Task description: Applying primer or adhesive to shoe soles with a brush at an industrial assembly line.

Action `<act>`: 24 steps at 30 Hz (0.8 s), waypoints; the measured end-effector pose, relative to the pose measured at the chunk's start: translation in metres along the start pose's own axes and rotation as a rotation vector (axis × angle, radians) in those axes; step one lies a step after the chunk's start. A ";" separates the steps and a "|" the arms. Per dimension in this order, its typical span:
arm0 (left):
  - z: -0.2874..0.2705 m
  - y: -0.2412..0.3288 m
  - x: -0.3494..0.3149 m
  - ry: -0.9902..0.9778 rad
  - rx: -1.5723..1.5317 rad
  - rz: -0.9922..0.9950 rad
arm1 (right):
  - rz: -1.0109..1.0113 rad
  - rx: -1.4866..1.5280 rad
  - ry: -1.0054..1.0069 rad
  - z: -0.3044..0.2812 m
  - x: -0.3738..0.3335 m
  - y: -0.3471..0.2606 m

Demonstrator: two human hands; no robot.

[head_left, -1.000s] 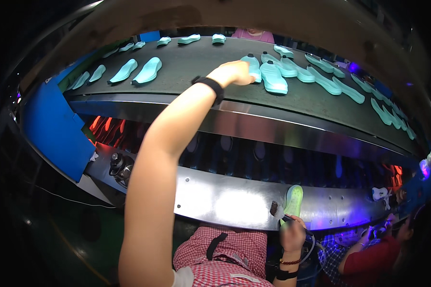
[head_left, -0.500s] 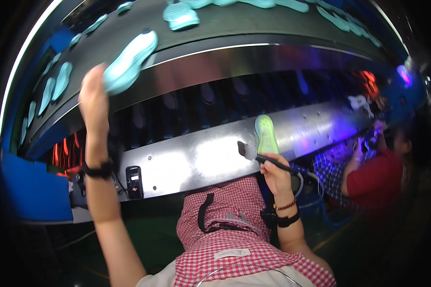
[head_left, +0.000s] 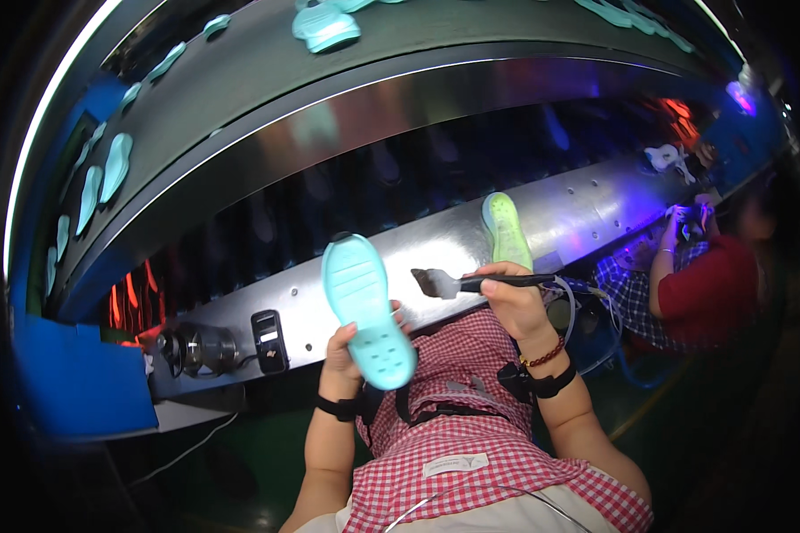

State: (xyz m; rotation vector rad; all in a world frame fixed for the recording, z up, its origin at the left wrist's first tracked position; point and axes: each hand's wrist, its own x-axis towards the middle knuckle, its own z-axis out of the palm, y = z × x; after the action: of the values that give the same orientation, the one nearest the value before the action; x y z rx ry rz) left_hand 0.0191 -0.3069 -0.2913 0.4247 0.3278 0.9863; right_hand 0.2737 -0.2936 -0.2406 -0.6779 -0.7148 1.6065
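Observation:
My left hand (head_left: 343, 354) grips a light turquoise shoe sole (head_left: 361, 293) around its lower half, holding it in front of my apron over the near edge of the metal bench (head_left: 316, 306). The sole's face has ridges at the top and small holes at the bottom. In my right hand (head_left: 517, 306) is a black-handled brush (head_left: 444, 283) with dark bristles, pointing left toward the sole but apart from it. A tube runs from the handle's end. Just beyond my right hand, a yellow-green sole (head_left: 507, 233) lies on the bench.
Beyond the bench runs a dark conveyor belt (head_left: 240, 89) carrying several turquoise soles (head_left: 116, 167). A small black device (head_left: 268, 341) and a glass jar (head_left: 209, 346) stand at the bench's left. On the right sits a co-worker in a red top (head_left: 709, 286).
My left hand has brought the turquoise sole from the conveyor edge down in front of me. My right hand still holds the brush, a little higher in view.

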 end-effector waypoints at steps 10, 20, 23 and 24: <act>0.030 -0.037 0.006 0.110 -0.314 0.120 | 0.115 -0.362 -0.112 0.033 0.038 0.036; 0.010 -0.027 0.013 0.350 -0.145 0.260 | -0.353 -1.137 -0.551 0.054 0.004 0.025; 0.014 -0.016 0.001 0.256 -0.091 0.247 | 0.034 -1.100 -0.718 0.047 -0.001 -0.003; 0.022 -0.017 0.002 0.314 -0.106 0.246 | 0.147 -1.048 -0.662 0.053 -0.001 -0.014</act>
State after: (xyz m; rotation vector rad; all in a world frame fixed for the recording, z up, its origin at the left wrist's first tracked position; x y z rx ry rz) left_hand 0.0422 -0.3179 -0.2801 0.2147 0.5120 1.3090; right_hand 0.2423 -0.2970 -0.1956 -0.9323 -2.1040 1.5150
